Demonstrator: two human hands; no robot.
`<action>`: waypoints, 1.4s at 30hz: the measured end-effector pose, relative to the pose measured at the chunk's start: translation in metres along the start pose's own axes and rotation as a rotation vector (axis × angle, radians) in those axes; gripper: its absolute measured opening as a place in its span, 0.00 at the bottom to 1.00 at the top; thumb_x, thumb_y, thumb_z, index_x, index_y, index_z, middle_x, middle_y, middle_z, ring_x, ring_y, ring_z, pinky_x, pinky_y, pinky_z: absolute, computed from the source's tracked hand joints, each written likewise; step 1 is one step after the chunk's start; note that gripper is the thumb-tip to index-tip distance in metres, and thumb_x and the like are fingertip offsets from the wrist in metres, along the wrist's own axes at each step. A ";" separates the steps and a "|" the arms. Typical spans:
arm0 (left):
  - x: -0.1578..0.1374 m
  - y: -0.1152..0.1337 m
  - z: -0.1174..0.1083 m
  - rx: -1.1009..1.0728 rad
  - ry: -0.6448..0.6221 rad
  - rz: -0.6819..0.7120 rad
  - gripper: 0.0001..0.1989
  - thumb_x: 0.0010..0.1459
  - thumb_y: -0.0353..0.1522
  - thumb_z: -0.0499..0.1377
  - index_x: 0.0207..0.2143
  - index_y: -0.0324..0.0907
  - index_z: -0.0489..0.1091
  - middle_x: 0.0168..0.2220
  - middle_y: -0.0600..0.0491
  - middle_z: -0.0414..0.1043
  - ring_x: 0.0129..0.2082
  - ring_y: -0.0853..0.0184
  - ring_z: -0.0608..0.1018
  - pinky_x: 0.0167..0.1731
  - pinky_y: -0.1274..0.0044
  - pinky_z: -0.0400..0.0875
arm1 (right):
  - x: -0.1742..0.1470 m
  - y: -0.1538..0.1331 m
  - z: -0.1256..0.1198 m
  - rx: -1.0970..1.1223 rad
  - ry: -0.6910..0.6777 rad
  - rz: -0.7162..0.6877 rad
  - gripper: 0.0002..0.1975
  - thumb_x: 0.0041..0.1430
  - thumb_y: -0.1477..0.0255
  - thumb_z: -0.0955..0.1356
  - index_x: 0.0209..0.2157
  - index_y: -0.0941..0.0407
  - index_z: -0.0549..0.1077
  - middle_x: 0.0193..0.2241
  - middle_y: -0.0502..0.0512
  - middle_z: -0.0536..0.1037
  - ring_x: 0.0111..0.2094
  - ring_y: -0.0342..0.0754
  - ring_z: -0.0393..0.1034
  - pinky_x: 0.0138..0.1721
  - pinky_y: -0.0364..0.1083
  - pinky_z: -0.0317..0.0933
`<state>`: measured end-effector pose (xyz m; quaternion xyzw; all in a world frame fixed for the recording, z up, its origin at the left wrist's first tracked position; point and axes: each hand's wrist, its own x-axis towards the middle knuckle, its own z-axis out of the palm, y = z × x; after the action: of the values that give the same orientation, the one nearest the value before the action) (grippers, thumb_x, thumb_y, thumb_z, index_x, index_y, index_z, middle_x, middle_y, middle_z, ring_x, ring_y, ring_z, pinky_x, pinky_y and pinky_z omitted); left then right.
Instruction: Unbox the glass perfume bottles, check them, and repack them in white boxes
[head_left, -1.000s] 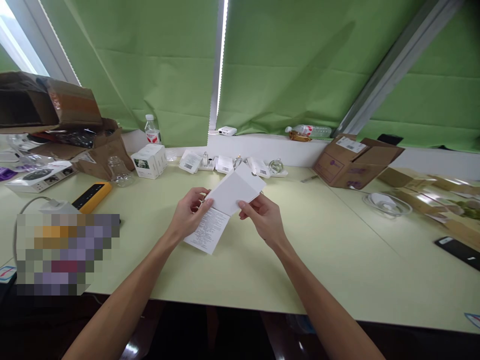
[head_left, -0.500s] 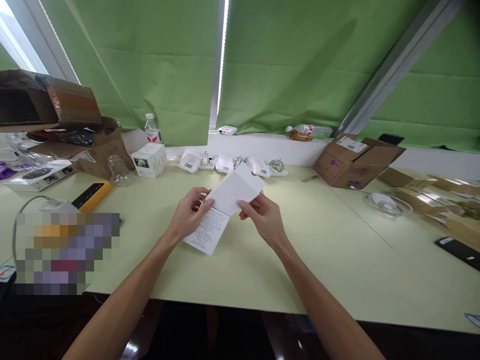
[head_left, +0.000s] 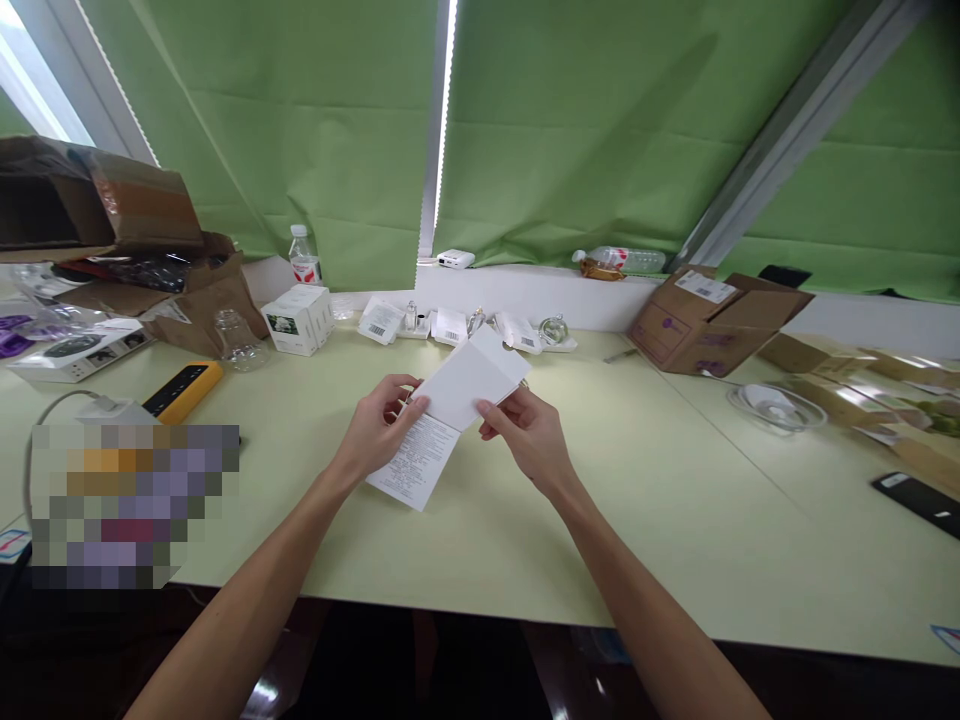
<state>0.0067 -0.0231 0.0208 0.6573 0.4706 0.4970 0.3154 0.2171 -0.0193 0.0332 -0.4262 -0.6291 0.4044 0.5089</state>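
Observation:
A white folded card (head_left: 469, 375) is held between my two hands above the table. Fine dark print covers its lower panel (head_left: 417, 462), which hangs at an angle toward me; the upper panel is plain, with a small notch near its far end. My left hand (head_left: 381, 425) grips the left edge, thumb on top and fingers mostly hidden behind. On the right edge, my right hand (head_left: 525, 430) pinches the card with its thumb on the face and fingers curled underneath. Just beyond the card stand white barcode-labelled packs (head_left: 382, 320) and a small round glass item (head_left: 553, 330).
White boxes (head_left: 298, 320), a clear plastic jar (head_left: 238, 340) and a yellow-and-black power strip (head_left: 184, 392) are on the left. An open cardboard box (head_left: 694, 325), a coiled white cable (head_left: 776, 407) and a black phone-like object (head_left: 919, 505) lie right. A blurred patch covers the left front.

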 end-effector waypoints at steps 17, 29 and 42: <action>0.000 -0.002 0.000 0.006 -0.002 0.004 0.15 0.59 0.43 0.55 0.44 0.44 0.65 0.28 0.57 0.65 0.23 0.74 0.67 0.23 0.81 0.62 | -0.001 -0.003 0.000 0.025 -0.011 0.026 0.18 0.53 0.58 0.70 0.40 0.54 0.75 0.33 0.55 0.77 0.26 0.45 0.68 0.29 0.47 0.69; -0.001 -0.001 0.001 0.007 -0.004 -0.015 0.16 0.59 0.44 0.55 0.44 0.43 0.66 0.29 0.56 0.66 0.23 0.73 0.67 0.22 0.81 0.62 | -0.001 -0.003 -0.001 0.012 -0.025 0.038 0.19 0.53 0.57 0.69 0.42 0.54 0.74 0.34 0.56 0.77 0.26 0.45 0.68 0.30 0.48 0.69; -0.001 -0.001 0.000 0.018 -0.020 -0.021 0.17 0.59 0.45 0.54 0.44 0.43 0.66 0.30 0.55 0.67 0.25 0.71 0.70 0.23 0.80 0.63 | -0.001 -0.003 -0.002 0.020 -0.026 0.061 0.20 0.52 0.56 0.70 0.41 0.55 0.74 0.33 0.55 0.77 0.26 0.45 0.68 0.30 0.48 0.69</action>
<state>0.0064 -0.0238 0.0195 0.6601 0.4787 0.4830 0.3191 0.2189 -0.0211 0.0364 -0.4350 -0.6183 0.4315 0.4922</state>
